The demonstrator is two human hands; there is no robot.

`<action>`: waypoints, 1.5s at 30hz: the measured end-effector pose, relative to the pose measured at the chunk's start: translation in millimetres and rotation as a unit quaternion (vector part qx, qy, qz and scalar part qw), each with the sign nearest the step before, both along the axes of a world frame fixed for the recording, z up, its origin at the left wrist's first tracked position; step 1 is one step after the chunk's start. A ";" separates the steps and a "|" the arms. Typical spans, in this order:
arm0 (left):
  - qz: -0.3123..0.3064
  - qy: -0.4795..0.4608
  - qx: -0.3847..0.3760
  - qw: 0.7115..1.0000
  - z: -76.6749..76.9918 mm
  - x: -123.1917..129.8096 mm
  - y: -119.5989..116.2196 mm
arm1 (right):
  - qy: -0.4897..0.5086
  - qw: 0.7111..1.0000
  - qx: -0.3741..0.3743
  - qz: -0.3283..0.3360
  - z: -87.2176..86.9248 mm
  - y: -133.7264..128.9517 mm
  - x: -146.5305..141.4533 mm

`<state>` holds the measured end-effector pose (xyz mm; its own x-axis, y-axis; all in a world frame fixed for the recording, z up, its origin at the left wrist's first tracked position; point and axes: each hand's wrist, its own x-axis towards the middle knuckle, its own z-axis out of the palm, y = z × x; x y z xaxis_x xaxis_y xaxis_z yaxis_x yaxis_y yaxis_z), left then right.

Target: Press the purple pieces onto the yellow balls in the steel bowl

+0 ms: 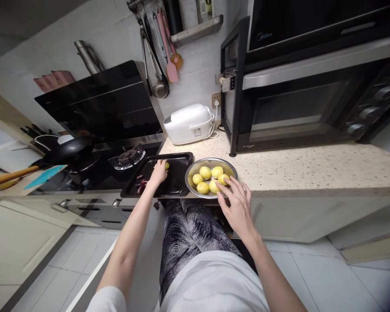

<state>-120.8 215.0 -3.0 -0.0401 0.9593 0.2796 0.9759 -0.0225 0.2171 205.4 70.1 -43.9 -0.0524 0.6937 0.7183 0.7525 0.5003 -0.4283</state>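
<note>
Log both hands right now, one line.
left hand: holding yellow piece, at black tray | right hand: open, at metal bowl of yellow pieces | dark red pieces: in tray

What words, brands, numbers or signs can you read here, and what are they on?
"Midea": black appliance, upper right.
Oven below it: small marking at lower left, unreadable.
White appliance: label too small to read.
Upright item at top edge: cut off, unreadable.

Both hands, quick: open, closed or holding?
Left hand: closed on a yellow item, over the black tray.
Right hand: open, spread at the metal bowl.
</note>
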 end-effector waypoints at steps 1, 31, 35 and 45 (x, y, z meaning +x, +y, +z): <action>0.003 -0.002 0.006 1.000 -0.2 -0.2 1.0 | 0.000 1.000 0.000 0.000 0.2 -0.1 0.1; -0.416 -0.193 0.030 0.888 31.1 132.3 -66.3 | 0.011 1.000 -0.009 0.013 -0.1 -0.8 1.9; -0.416 -0.194 0.034 0.888 32.2 131.9 -68.1 | 0.024 1.000 0.001 0.018 -1.0 -0.7 1.5; -0.422 -0.178 0.021 0.889 29.8 140.8 -61.0 | 0.046 0.998 0.025 0.044 1.7 -2.9 -1.9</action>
<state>19.9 154.0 26.9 0.5951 0.6790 0.4299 0.4779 -0.7290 0.4901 203.5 67.2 -42.2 -0.0429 0.6533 0.7559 0.6635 0.5843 -0.4673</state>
